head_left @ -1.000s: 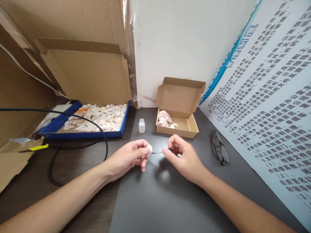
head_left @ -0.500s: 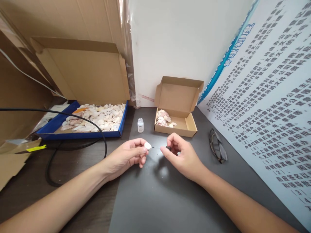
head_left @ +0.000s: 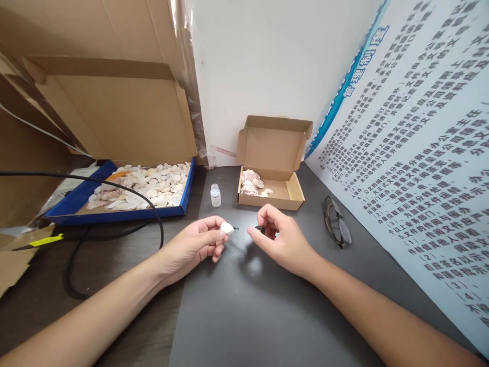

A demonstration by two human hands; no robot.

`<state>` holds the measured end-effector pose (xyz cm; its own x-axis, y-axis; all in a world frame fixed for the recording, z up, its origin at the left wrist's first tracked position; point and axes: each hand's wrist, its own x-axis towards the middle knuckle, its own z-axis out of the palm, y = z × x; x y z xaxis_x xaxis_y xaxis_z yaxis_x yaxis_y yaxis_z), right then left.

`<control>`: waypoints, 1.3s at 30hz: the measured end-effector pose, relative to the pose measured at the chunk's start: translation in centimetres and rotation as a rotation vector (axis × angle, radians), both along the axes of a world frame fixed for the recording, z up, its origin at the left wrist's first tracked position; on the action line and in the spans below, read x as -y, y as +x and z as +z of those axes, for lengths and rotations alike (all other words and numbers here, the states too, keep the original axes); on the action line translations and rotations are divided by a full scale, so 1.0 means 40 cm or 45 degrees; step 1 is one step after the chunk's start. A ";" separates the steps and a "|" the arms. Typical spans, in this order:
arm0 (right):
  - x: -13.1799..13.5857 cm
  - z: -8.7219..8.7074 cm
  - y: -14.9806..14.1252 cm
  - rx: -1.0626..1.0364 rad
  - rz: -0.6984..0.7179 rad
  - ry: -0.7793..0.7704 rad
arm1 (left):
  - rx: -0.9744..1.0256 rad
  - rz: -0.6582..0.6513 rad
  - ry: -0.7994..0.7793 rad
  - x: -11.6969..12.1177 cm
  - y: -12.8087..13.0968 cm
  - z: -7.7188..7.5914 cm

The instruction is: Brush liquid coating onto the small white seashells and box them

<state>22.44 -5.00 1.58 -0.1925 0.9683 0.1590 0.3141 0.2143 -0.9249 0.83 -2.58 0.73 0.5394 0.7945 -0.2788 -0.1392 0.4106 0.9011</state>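
Observation:
My left hand [head_left: 194, 246] pinches a small white shell [head_left: 226, 228] between thumb and fingers, just above the dark tabletop. My right hand [head_left: 280, 239] is closed on a thin dark-handled brush [head_left: 256, 229], whose fine tip reaches the shell. A small clear bottle [head_left: 215, 195] with a white label stands uncapped just beyond my left hand. Behind my right hand, a small open cardboard box [head_left: 290, 191] holds a few pink and white shells in its left part.
A blue tray [head_left: 76, 201] with several white shells lies at left, under a large open cardboard lid [head_left: 114, 112]. A black cable [head_left: 114, 183] loops across the table. Folded glasses [head_left: 335, 223] lie at right beside a leaning printed poster [head_left: 420, 153].
The view shifted; both hands sit slightly lower left in the picture. My right hand drew back a little from the shell, and the brush tip stays at it.

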 end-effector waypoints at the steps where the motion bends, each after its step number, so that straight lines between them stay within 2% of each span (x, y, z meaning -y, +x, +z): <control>1: 0.000 0.001 0.000 -0.014 -0.001 -0.001 | -0.002 0.002 0.000 0.000 0.000 0.001; 4: 0.002 0.005 0.002 -0.083 0.066 -0.011 | -0.010 0.002 -0.003 0.002 0.002 0.004; 7: 0.005 0.009 0.003 0.016 0.014 0.010 | -0.032 0.004 0.000 0.004 0.005 0.007; 9: 0.006 0.011 0.004 -0.010 -0.023 0.040 | -0.053 -0.007 0.006 0.006 0.007 0.009; 18: 0.003 0.015 0.004 -0.102 0.016 0.038 | -0.129 -0.060 0.085 0.005 0.012 0.002; 22: 0.007 0.019 0.005 -0.017 -0.003 0.082 | -0.156 -0.092 0.122 0.003 0.011 -0.004; 25: 0.008 0.022 0.006 -0.116 0.008 0.053 | -0.179 -0.105 0.138 0.004 0.011 -0.002; 29: 0.008 0.021 0.005 -0.063 0.003 0.043 | -0.200 -0.095 0.134 0.005 0.015 0.003; 35: 0.007 0.016 0.004 -0.047 -0.001 0.045 | -0.159 -0.100 0.110 0.003 0.011 -0.001; 39: 0.005 0.018 0.007 -0.134 0.000 0.033 | -0.111 -0.115 0.081 0.001 0.006 -0.006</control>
<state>22.71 -5.18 2.30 -0.1732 0.9636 0.2035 0.2155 0.2387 -0.9469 1.06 -2.60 0.49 0.5853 0.7617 -0.2780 -0.0244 0.3592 0.9329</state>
